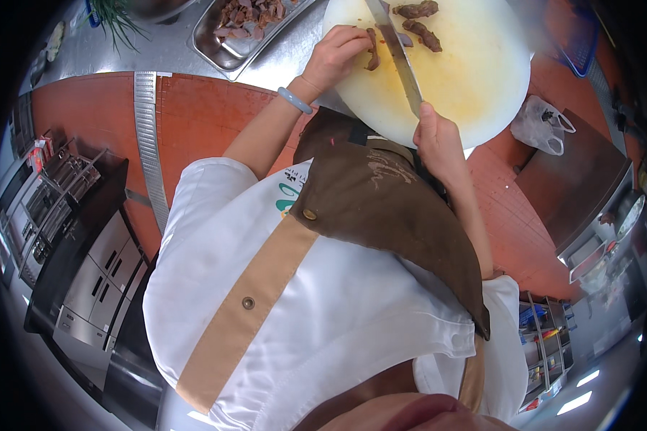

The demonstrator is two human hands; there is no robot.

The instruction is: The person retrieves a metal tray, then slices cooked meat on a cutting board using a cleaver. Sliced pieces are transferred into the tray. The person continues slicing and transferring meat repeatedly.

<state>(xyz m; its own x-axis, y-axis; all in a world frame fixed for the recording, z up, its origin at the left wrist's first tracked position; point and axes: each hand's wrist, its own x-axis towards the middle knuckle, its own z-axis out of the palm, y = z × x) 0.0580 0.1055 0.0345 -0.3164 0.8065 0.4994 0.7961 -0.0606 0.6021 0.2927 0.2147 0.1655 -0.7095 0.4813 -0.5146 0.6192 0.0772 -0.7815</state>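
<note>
A round white cutting board (463,81) lies on the steel counter in front of me. My right hand (436,134) grips the handle end of a long-bladed knife (401,59), whose blade slants up and left across the board. Left of the blade, my left hand (339,54) has its fingertips on a strip of dark cooked meat (373,51). A small slice (405,40) lies by the blade's right side. Two more meat pieces, one above (416,9) and one below (423,35), rest farther right. A steel tray (232,51) at the board's left holds cut meat (250,19).
Green stalks (116,21) lie on the steel counter (162,48) at upper left. A blue basket (579,59) is at upper right. Below it, a plastic bag (542,126) sits by a dark brown surface (577,178). A metal drain strip (148,134) crosses the red floor.
</note>
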